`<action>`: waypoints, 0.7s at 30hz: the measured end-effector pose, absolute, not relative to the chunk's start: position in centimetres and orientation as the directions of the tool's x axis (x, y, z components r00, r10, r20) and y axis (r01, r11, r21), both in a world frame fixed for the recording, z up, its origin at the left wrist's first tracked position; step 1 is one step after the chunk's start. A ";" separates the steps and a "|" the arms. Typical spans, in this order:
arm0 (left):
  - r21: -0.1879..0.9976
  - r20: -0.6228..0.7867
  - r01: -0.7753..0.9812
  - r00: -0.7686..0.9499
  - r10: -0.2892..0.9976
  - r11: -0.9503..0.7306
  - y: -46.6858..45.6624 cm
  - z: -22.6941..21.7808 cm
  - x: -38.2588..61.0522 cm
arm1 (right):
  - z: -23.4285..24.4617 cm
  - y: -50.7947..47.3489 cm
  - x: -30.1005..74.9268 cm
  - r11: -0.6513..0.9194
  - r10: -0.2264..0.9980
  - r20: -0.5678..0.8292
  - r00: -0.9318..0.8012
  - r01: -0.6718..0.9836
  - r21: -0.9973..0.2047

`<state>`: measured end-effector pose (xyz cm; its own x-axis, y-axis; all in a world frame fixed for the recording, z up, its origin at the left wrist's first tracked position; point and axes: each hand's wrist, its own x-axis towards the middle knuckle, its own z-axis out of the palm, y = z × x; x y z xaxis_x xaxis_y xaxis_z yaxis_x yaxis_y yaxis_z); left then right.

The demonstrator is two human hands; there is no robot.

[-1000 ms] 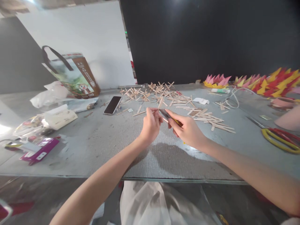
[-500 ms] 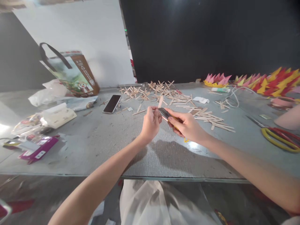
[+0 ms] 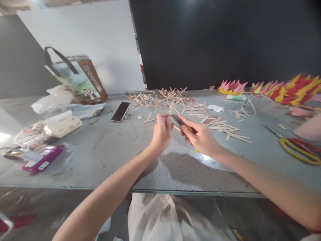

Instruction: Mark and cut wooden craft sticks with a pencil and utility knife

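Over the middle of the table my left hand [image 3: 162, 132] is closed, its fingers pinching a pale wooden craft stick [image 3: 171, 108] that points up and away. My right hand [image 3: 202, 136] is wrapped around a dark, elongated hand tool with yellow markings [image 3: 180, 121]; the palm hides much of it, and I cannot make out its exact kind. The tool's front end meets the stick by the left fingertips. A thin pinkish strip [image 3: 177, 128] shows below the dark part. Beyond both hands lie many loose craft sticks [image 3: 193, 107], some joined into crosses.
A phone [image 3: 120, 111] lies left of the sticks, near a carrier bag [image 3: 85, 80] and plastic packets [image 3: 64, 124]. At right are scissors [image 3: 298, 150], a glue stick [image 3: 235, 97], a white cable [image 3: 250, 108], a tape roll [image 3: 302, 110] and folded paper pieces [image 3: 296, 90].
The dark part of the tool has lifted and separated from the pinkish strip below it. The stick has shifted slightly left with my left fingers. Both hands stay nearly in place.
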<state>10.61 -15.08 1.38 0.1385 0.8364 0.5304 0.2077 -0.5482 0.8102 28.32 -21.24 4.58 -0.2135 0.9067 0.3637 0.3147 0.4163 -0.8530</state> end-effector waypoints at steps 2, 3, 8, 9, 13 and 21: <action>0.801 0.536 0.228 0.140 0.833 -0.554 -15.3 1.5 10.7 | 4.6 -21.2 28.3 0.421 0.905 0.367 -0.215 0.327 -0.846; 0.797 0.540 0.233 0.140 0.830 -0.557 -15.4 1.5 10.7 | 4.6 -21.2 28.3 0.422 0.904 0.368 -0.215 0.332 -0.843; 0.771 0.565 0.262 0.139 0.814 -0.580 -15.5 1.5 10.7 | 4.5 -21.2 28.2 0.433 0.901 0.377 -0.217 0.360 -0.826; 0.765 0.570 0.272 0.139 0.810 -0.584 -15.5 1.5 10.7 | 4.6 -21.2 28.2 0.432 0.901 0.375 -0.218 0.368 -0.823; 0.735 0.591 0.306 0.149 0.793 -0.605 -15.2 1.0 10.5 | 4.7 -21.4 28.1 0.434 0.901 0.372 -0.225 0.407 -0.804; 0.734 0.579 0.331 0.151 0.801 -0.593 -15.2 0.6 10.3 | 4.8 -21.6 27.9 0.439 0.897 0.374 -0.235 0.380 -0.815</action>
<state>10.30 -15.22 0.62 0.1509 0.8011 0.5792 0.3311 -0.5930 0.7340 27.95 -21.59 4.81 -0.2350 0.8973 0.3737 0.3796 0.4387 -0.8146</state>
